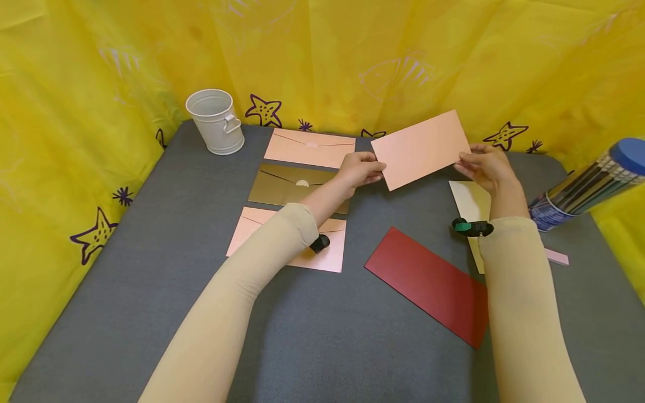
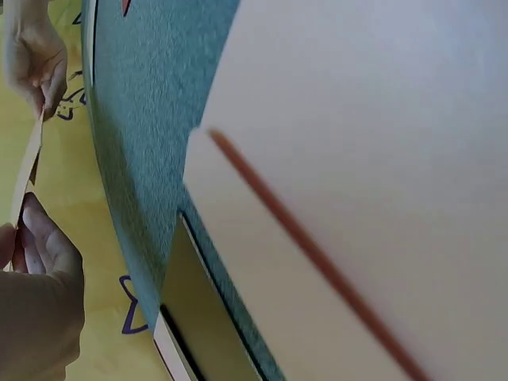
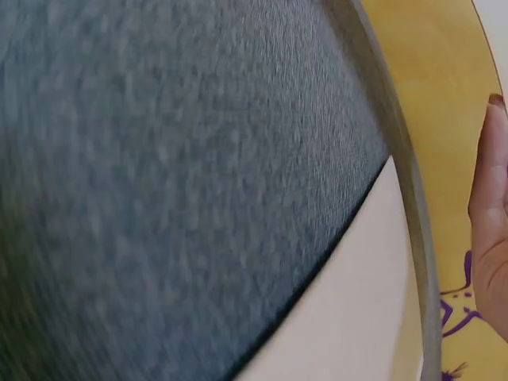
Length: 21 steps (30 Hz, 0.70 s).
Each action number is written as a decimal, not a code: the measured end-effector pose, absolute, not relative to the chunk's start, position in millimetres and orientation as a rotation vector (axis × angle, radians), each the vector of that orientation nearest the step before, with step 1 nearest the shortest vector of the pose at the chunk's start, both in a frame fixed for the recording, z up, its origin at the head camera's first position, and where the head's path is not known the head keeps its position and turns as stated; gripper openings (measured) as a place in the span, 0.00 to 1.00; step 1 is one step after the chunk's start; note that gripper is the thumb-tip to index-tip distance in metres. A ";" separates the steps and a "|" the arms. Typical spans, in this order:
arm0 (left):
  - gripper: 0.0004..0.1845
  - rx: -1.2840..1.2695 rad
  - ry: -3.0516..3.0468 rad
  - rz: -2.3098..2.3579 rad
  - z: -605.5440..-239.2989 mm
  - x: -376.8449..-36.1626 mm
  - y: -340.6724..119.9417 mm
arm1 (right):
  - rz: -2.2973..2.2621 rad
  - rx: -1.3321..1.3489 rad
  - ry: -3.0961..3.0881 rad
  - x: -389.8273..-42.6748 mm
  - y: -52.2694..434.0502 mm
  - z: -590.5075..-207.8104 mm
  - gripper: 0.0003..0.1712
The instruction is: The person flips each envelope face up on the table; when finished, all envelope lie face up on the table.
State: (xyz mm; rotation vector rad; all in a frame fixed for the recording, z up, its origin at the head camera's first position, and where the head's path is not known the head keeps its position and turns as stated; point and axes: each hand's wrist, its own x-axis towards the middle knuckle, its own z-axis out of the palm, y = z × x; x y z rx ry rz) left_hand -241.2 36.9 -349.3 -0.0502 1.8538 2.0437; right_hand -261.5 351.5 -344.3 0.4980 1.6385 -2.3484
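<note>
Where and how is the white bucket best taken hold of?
Probably by the rim, from above on the near side: the bucket stands upright, its open mouth letting fingers go inside and the thumb outside. The yellow cloth hangs close behind, so the far side looks tighter.

1. A white metal bucket with a side handle [image 1: 216,126] stands upright at the far left corner of the dark grey tabletop [image 1: 151,268].
2. A cylindrical, blue-lidded tub [image 1: 546,215] of pencils [image 1: 579,187] stands on the right side.
3. A flat pale-pink strip [image 1: 557,257] lies near it, partly hidden.
4. Yellow cloth printed with purple starfish [image 1: 312,61] hangs behind.
</note>
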 end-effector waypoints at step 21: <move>0.15 -0.057 2.103 1.910 -344.2 -249.9 9.0 | -2.213 0.110 1.714 -251.4 369.0 -350.2 0.10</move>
